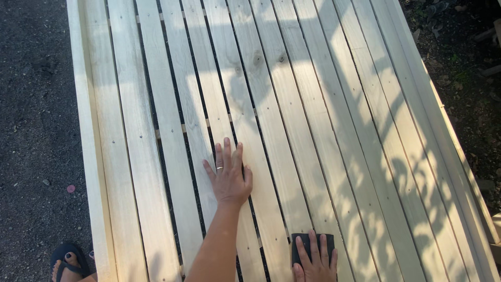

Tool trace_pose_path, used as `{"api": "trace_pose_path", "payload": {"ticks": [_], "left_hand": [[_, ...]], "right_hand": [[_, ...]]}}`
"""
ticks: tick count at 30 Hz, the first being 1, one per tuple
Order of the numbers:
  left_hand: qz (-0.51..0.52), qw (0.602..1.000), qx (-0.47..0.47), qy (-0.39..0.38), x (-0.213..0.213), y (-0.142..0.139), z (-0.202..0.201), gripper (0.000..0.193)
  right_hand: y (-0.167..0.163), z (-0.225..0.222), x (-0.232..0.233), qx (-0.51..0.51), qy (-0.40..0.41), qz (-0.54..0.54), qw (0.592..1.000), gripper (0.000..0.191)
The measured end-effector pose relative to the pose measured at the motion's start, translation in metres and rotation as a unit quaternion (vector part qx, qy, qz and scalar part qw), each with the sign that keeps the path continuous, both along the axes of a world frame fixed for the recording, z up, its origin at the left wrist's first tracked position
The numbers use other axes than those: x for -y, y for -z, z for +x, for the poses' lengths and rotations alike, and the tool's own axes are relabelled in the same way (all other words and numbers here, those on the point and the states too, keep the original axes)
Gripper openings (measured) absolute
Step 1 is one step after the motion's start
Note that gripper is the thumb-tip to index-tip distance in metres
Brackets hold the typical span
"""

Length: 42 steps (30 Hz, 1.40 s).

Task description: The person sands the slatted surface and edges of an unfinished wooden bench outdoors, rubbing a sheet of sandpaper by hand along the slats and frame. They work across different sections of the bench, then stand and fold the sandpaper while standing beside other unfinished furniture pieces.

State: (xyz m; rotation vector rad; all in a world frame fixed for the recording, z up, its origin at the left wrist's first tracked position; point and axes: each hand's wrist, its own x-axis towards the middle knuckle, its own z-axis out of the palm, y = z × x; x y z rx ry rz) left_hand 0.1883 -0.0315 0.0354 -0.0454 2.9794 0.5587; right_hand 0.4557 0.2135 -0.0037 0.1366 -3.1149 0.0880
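- The left hand [228, 177] lies flat and open on the pale, unfinished wooden slatted surface [334, 120], palm down, fingers stretched out and slightly spread; it grips nothing, and a ring shows on one finger.
- It rests across two neighbouring slats, towards the near edge of the surface and somewhat left of its middle.
- The right hand [314, 260] lies at the near edge, right of the left hand and apart from it, with its fingers extended over a dark rectangular sanding block [312, 243].
- The fingers press flat on top of the block rather than curling round it; the palm is cut off by the picture's edge.
- The block sits flat on a slat, its dark corners showing past the fingers.
- Leafy shadows dapple the right side of the surface.
- Beyond the left edge, a foot in a dark flip-flop sandal [67, 261] stands on dark gravelly ground [31, 104].
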Motion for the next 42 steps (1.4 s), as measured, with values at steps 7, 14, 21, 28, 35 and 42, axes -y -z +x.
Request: {"api": "trace_pose_path", "payload": {"ticks": [7,14,21,28,35,42], "left_hand": [[-0.001,1.000,0.002,0.021,-0.037,0.003,0.005,0.073],[-0.007,0.998,0.058,0.028,-0.035,-0.008,-0.006,0.074],[-0.003,0.996,0.086,0.023,-0.031,-0.006,-0.007,0.073],[-0.011,0.998,0.056,0.026,-0.036,0.000,0.003,0.072],[-0.018,0.999,0.042,0.023,-0.039,0.003,0.003,0.072],[-0.024,0.999,0.034,0.015,-0.040,0.005,0.001,0.074]], "right_hand": [[-0.037,-0.194,0.022,0.032,0.034,-0.042,0.998,0.070],[-0.045,-0.431,0.039,0.004,0.082,-0.060,0.995,0.063],[-0.038,-0.335,0.022,0.017,0.043,-0.059,0.997,0.064],[-0.039,0.042,-0.007,0.010,0.071,-0.057,0.996,0.069],[-0.041,-0.032,-0.012,0.043,0.030,-0.082,0.995,0.069],[-0.036,-0.351,0.013,0.047,0.041,-0.046,0.997,0.066]]}}
